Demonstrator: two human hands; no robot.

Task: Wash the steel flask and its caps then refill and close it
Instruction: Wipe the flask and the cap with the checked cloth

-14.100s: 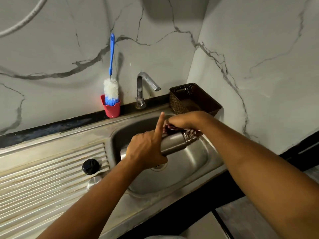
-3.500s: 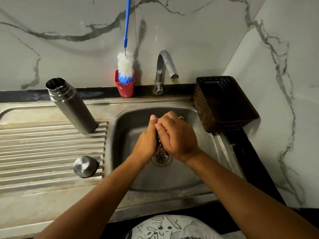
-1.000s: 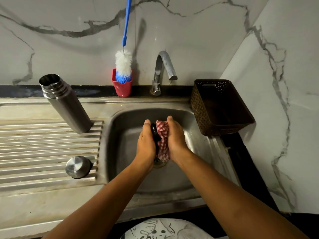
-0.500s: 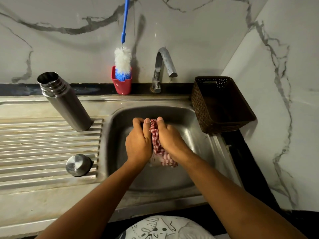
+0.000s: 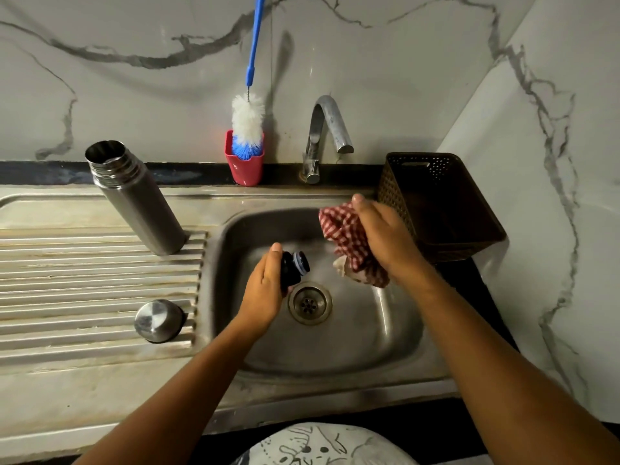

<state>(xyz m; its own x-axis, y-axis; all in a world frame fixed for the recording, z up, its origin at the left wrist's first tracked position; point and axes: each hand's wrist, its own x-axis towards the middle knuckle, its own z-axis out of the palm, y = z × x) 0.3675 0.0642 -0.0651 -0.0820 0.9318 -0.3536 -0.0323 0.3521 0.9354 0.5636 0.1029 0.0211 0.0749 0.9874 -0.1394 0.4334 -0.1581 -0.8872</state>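
The hands have come apart: the left hand (image 5: 265, 293) now grips the black inner cap (image 5: 295, 268) bare over the sink (image 5: 214, 270), and the right hand (image 5: 385, 236) clutches the checked cloth (image 5: 349, 239) clear of it. I judge the scrubbing done and a rinse next. The flask (image 5: 137, 203) stands open on the counter.

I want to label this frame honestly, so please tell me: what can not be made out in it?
Head view only.
Inner cap: its far side is hidden by the left hand that holds it.
Checked cloth: partly covered by the right hand.
Flask: its inside is hidden by its own wall.
Brush handle: top cut off by the upper edge.
Basket: inside too dark to tell.
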